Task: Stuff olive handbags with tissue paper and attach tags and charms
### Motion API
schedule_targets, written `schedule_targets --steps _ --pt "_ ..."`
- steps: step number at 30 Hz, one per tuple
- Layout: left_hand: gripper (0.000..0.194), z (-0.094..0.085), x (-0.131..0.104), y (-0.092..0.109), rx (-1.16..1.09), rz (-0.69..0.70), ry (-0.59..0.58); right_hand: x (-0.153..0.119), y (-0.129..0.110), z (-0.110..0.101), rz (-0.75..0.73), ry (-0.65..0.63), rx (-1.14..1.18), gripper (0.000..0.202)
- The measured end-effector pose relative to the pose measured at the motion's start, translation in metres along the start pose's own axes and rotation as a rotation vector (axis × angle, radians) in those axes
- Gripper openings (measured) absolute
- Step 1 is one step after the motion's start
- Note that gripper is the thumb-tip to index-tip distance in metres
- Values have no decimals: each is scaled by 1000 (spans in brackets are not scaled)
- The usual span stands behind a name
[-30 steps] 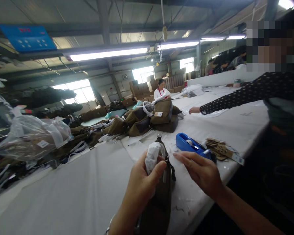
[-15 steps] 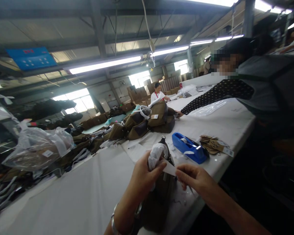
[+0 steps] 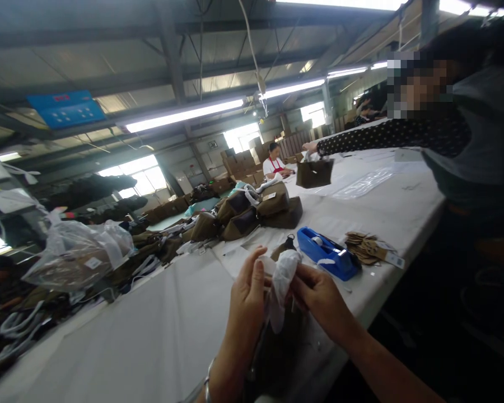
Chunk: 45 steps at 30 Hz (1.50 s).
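A dark olive bag [image 3: 280, 341] stands at the table's near edge, its handle wrapped in white paper [image 3: 284, 280]. My left hand [image 3: 248, 296] is at the left of the wrapped handle, thumb and fingers closed on a small white piece of paper. My right hand [image 3: 319, 296] pinches the wrapping from the right side; its fingertips are partly hidden behind the paper. Just beyond the hands is a blue tape dispenser [image 3: 328, 253], with brown tags [image 3: 363, 248] to its right.
Olive bags [image 3: 252, 210] lie piled beyond my hands. A plastic-wrapped bundle [image 3: 79, 254] is on the left. At the right, a person's dotted sleeve [image 3: 373, 137] reaches across the white table [image 3: 151, 330], holding a small bag [image 3: 314, 173]. Another person [image 3: 274, 162] is farther back.
My left hand has shifted to the left side of the wrapped handle, and my right hand has moved up to its right side. The other person has lifted a bag off the pile area.
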State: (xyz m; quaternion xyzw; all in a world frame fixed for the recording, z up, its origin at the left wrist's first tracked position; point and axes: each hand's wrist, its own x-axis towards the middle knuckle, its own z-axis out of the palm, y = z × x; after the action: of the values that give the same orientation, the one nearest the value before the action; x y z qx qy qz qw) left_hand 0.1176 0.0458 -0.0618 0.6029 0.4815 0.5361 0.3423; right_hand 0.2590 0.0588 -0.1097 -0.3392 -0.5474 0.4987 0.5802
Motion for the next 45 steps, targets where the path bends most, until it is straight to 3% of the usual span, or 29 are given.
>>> schedule_targets --steps 2,5,9,11,16,19,22,26,28,30,36,40,45 --pt "51 -2 0 -1 -12 -27 -4 -2 -1 -1 -22 1 -29 34" --pt "32 -5 2 -1 22 -14 -82 -8 -5 -8 -22 -32 -137 20" --pt "26 -6 6 6 47 49 -66 -20 -16 -22 -36 63 -306 13" --pt "24 -4 7 11 37 62 -66 -25 -21 -28 -14 55 -214 20" --pt "20 3 7 18 -79 52 -69 -31 -26 -36 78 -36 319 22" --pt "18 4 8 19 -117 66 -41 -30 -26 -36 44 -106 428 29" --pt "18 2 11 20 -113 101 -28 -26 -25 -31 -80 -59 201 29" --pt "20 1 12 22 -99 113 -21 -19 -33 -20 -419 154 -288 10" --pt "20 1 11 23 -98 132 -16 -17 -39 -17 -533 223 -382 9" --pt "20 2 10 23 -92 174 -1 -15 -45 -15 -496 222 -368 15" --pt "17 0 6 21 7 318 56 -9 -47 -12 -186 138 -308 29" --pt "15 -2 -1 21 183 420 52 -6 -45 -9 -162 184 -307 33" --pt "21 -7 -13 27 307 603 -36 -5 -47 -5 -217 189 -265 36"
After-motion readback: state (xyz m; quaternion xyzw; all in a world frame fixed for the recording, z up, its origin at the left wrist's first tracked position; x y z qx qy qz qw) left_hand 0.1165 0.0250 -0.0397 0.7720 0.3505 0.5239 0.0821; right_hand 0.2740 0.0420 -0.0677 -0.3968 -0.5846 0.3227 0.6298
